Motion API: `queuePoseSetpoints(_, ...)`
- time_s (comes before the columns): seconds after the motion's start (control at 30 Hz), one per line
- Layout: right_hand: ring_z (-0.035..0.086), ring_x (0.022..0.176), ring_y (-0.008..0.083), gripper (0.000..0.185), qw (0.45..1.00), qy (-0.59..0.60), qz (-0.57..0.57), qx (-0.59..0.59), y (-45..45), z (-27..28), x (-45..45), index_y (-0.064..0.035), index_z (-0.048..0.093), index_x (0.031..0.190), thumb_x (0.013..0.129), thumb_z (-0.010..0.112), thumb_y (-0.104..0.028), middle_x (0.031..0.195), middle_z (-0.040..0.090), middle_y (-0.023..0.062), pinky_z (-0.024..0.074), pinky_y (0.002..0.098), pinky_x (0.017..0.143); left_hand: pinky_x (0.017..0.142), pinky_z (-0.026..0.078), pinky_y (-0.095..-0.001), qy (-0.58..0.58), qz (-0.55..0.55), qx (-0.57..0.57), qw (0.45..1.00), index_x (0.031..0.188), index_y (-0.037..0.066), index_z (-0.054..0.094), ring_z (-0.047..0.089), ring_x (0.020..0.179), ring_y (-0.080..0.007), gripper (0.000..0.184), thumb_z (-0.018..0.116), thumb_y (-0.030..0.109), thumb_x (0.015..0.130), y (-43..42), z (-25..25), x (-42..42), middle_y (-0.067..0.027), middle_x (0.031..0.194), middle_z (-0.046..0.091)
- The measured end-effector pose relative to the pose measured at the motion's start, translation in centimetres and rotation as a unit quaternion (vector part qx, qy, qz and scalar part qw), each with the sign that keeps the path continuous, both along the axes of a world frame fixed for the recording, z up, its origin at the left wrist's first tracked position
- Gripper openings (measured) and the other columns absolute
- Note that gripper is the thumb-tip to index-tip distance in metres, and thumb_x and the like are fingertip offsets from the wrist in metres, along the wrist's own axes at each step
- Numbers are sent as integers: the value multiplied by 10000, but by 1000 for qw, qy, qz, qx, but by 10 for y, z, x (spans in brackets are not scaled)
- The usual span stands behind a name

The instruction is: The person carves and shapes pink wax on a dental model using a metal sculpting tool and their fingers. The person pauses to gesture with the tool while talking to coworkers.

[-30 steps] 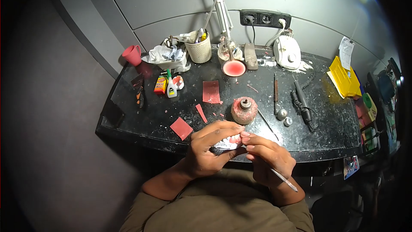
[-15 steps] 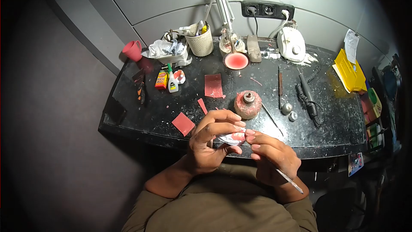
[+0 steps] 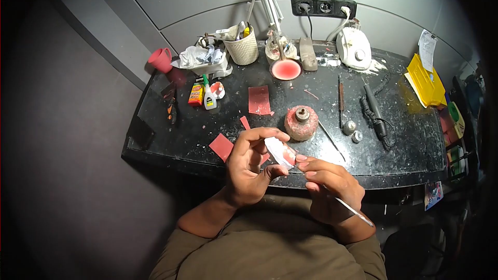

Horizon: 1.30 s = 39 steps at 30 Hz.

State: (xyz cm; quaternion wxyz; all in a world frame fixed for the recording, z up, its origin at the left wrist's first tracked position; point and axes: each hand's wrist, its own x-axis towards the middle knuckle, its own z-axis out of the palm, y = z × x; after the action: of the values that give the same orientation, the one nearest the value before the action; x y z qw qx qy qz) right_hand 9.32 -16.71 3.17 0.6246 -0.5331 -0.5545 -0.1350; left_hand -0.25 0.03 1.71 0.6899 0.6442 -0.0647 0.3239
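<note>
My left hand [image 3: 250, 168] grips a white plaster dental model [image 3: 277, 151] between thumb and fingers, tilted above the bench's front edge. Pink wax [image 3: 289, 156] covers the model's right side. In my right hand [image 3: 334, 181] is a thin metal wax carver [image 3: 354, 211], its handle end pointing down to the right. Its working tip is at the waxed side, partly hidden by my fingers. Just beyond my hands stands a wax-spattered spirit burner [image 3: 301, 123]. Pink wax sheets [image 3: 259, 100] lie on the bench, one close to my left hand.
On the black bench [image 3: 207, 140], a slim tool [image 3: 332, 140] lies right of the burner. Farther right are small metal cups [image 3: 349, 127] and a corded handpiece [image 3: 374, 111]. A glue bottle [image 3: 209, 96], white basket [image 3: 242, 46], lamp arm [image 3: 267, 0] and white control unit [image 3: 354, 48] stand behind.
My left hand has turned the dental model, so its white side now faces up more. The carver has stayed at the waxed side. The whole view has shifted slightly.
</note>
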Motion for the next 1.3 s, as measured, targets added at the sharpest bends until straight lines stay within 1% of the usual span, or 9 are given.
queuePoseSetpoints(0.2,763,892,272,282,1000,7,-16,-17,-1,0,-5,2,640,1066,828,790,19,998,744,184,623,322,714,878,542,-333,60,-21,17,998,1443,-73,384,652,942,-183,647,628,345,1013,-4,14,-5,-266,1337,563)
queuePoseSetpoints(0.3,764,879,266,283,1000,5,6,-13,0,2,-6,4,647,1063,822,794,20,1006,746,185,623,320,713,889,525,-306,117,-64,-13,991,1428,-121,421,653,935,-184,622,386,375,1055,-4,19,-7,-283,1276,601)
queuePoseSetpoints(0.37,757,947,303,121,999,20,-12,-33,-1,3,-8,4,614,1014,964,686,-80,964,734,193,622,365,809,890,525,-317,142,-81,-23,986,1413,-126,440,658,956,-200,622,390,373,1044,0,16,-11,-279,1250,616)
queuePoseSetpoints(0.47,761,919,298,123,999,19,14,-28,2,-1,-6,14,632,995,928,717,-44,955,736,189,626,355,794,874,525,-327,170,-65,-20,983,1292,-139,565,677,990,-232,609,408,371,998,2,19,-12,-250,1121,684)
queuePoseSetpoints(0.57,765,888,288,130,998,16,44,-45,2,0,-5,24,648,965,880,744,2,938,738,188,630,347,775,825,513,-283,229,-88,23,969,1088,-137,686,696,903,-206,568,422,349,958,8,28,-14,-202,984,731)
queuePoseSetpoints(0.8,764,866,244,262,998,8,55,-41,4,-5,-1,-11,670,1028,809,814,-10,968,751,136,623,323,697,797,526,-302,262,-93,67,958,1052,-124,714,701,838,-212,549,413,326,961,14,32,-16,-199,925,742)
queuePoseSetpoints(0.9,765,843,253,228,996,15,62,-56,4,-5,0,-7,678,1010,819,803,-10,943,752,137,622,327,690,793,532,-305,238,-102,99,961,1031,-122,727,707,804,-215,546,387,303,983,19,29,-14,-198,885,750)
queuePoseSetpoints(0.97,765,828,260,207,995,30,81,-47,6,-6,1,-1,683,1005,828,790,-4,935,752,139,620,329,683,705,555,-347,136,-88,184,969,1004,-126,710,726,736,-264,463,357,170,1053,22,29,-11,-229,909,751)
queuePoseSetpoints(1.3,762,822,262,204,995,24,86,-45,9,-4,-1,1,685,1004,830,790,-9,927,751,141,612,323,679,619,526,-323,164,-90,189,964,987,-125,719,646,590,-204,537,312,209,1095,24,34,-14,-179,749,715)
